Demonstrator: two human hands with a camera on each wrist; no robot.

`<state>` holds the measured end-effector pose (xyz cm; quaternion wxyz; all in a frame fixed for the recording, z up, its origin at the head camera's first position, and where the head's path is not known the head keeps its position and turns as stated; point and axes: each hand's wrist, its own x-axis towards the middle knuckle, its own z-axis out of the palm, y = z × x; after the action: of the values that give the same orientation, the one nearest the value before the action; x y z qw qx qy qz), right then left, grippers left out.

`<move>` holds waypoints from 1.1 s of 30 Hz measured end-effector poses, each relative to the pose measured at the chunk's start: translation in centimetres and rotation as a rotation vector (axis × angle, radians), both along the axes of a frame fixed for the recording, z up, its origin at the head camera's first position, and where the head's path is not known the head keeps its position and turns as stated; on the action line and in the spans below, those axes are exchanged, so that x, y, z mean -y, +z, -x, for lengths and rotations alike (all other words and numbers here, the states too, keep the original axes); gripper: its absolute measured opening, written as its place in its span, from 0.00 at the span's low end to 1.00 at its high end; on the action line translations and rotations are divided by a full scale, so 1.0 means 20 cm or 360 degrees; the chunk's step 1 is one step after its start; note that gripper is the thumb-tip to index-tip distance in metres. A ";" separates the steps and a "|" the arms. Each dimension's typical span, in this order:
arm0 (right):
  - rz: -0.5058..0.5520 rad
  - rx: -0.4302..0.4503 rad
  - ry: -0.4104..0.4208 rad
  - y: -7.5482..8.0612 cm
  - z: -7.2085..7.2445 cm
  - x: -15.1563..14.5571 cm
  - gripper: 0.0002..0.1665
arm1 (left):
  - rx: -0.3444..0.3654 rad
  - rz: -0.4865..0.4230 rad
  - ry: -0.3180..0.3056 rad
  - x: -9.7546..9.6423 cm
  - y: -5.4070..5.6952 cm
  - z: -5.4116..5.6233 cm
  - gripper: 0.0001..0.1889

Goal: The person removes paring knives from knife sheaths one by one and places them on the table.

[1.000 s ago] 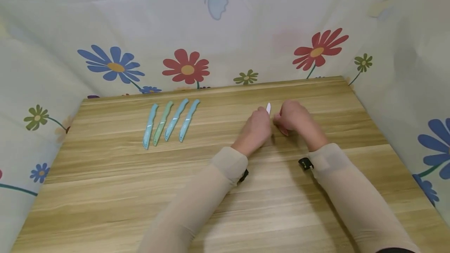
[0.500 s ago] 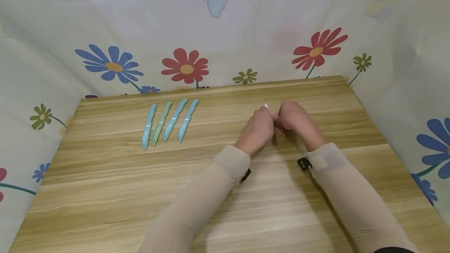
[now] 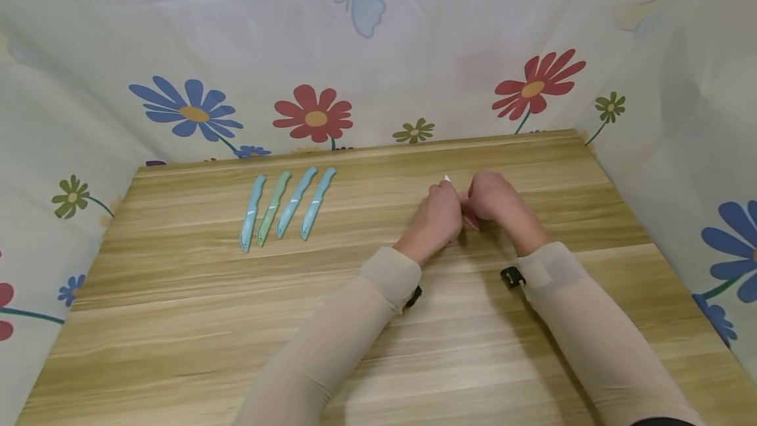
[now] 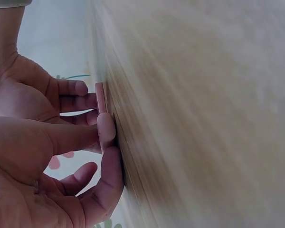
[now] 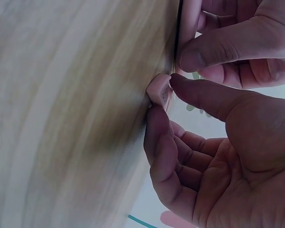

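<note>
Near the back of the wooden table my two hands are close together. My left hand (image 3: 436, 217) grips a pink knife (image 5: 188, 23), mostly hidden by its fingers. A white blade tip (image 3: 447, 178) shows just past those knuckles. Beside it, my right hand (image 3: 495, 197) pinches a pink sheath (image 5: 159, 89) between thumb and index finger. Small dots mark the sheath's end, which pokes out toward me below the fingers. In the left wrist view a pink edge (image 4: 100, 97) stands close over the table, between both hands.
To the left, several sheathed knives lie in a row, handles away from me: a blue one (image 3: 252, 212), a green one (image 3: 275, 208) and more blue ones (image 3: 297, 202). A flower-print sheet (image 3: 414, 71) surrounds the back and sides of the wooden table (image 3: 236, 321).
My left hand has shifted slightly right, up against the right hand, and less of the white blade tip shows. The right hand has hardly moved. The row of knives is unchanged.
</note>
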<state>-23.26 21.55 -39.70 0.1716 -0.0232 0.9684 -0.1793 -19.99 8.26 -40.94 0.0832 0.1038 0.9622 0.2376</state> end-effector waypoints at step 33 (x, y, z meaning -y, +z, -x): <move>-0.0018 -0.0206 0.0111 0.18 -0.13 0.19 0.36 | -0.0336 0.0237 -0.0007 0.49 0.07 0.01 0.24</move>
<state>-20.73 17.71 -36.12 0.1150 -0.0676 0.9771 -0.1659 -20.14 -1.57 -39.53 -0.0105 0.1237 0.9804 0.1531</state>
